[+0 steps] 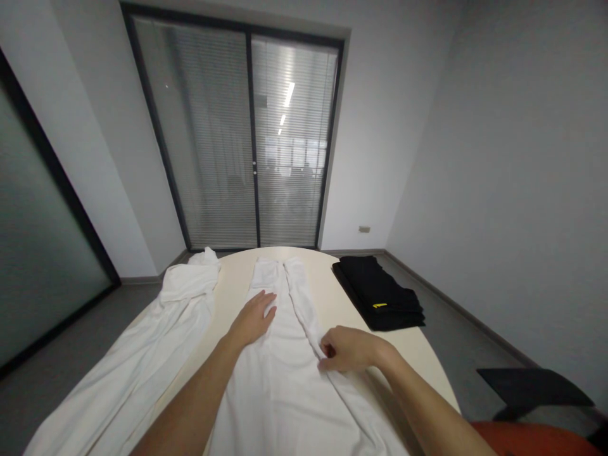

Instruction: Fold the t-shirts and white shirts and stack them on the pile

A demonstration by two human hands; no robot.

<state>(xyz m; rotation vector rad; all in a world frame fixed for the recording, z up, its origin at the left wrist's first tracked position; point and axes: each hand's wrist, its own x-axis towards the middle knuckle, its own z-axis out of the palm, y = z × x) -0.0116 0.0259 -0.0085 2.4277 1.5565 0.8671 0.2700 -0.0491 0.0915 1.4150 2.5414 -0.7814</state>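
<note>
A long white garment [285,380] lies lengthwise down the middle of the table, its far end narrow and flat. A strip along its right side is folded over and forms a seam-like edge; whether it is a shirt or trousers I cannot tell. My left hand [254,316] rests flat on the garment's left side with its fingers stretched out. At the right edge, my right hand [349,348] has its fingers curled and pinched on the folded strip. The near part of the garment runs out of view at the bottom.
The pale round table [232,272] carries another white garment [185,291], heaped along its left side. A stack of folded black clothes [375,288] with a yellow mark lies at the right edge. An orange chair [536,437] with a black armrest [532,386] stands at lower right.
</note>
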